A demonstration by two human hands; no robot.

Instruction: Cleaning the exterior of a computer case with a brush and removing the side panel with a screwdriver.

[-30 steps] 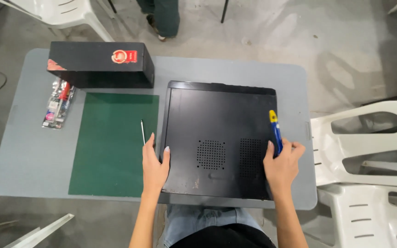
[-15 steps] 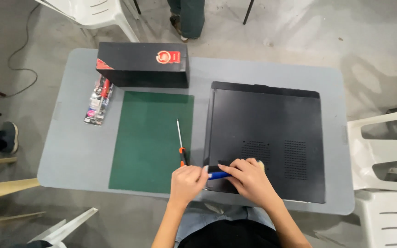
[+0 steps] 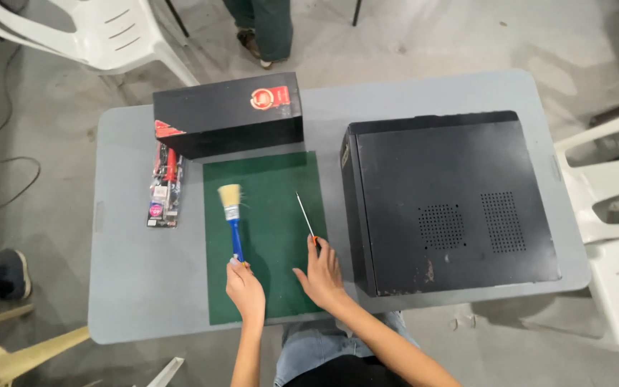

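Observation:
A brush [image 3: 232, 212] with a blue handle and pale bristles lies on the green cutting mat [image 3: 266, 287]. My left hand [image 3: 246, 288] pinches the near end of the handle. My right hand [image 3: 322, 276] rests on the mat with fingers spread. Its fingertips cover the handle of a thin screwdriver [image 3: 303, 213], whose metal shaft points away from me. A black computer case [image 3: 445, 201] lies flat on the grey table [image 3: 130, 287], just right of my right hand.
A black and red box [image 3: 228, 113] stands at the back of the table. A packaged tool set [image 3: 164, 185] lies to its left. White plastic chairs [image 3: 610, 236] stand to the right and far left. Another person's legs [image 3: 266, 29] are beyond the table.
The brush has passed from beside the case to my left hand and now lies on the mat. My right hand left the case and reached the screwdriver. The view shifted left.

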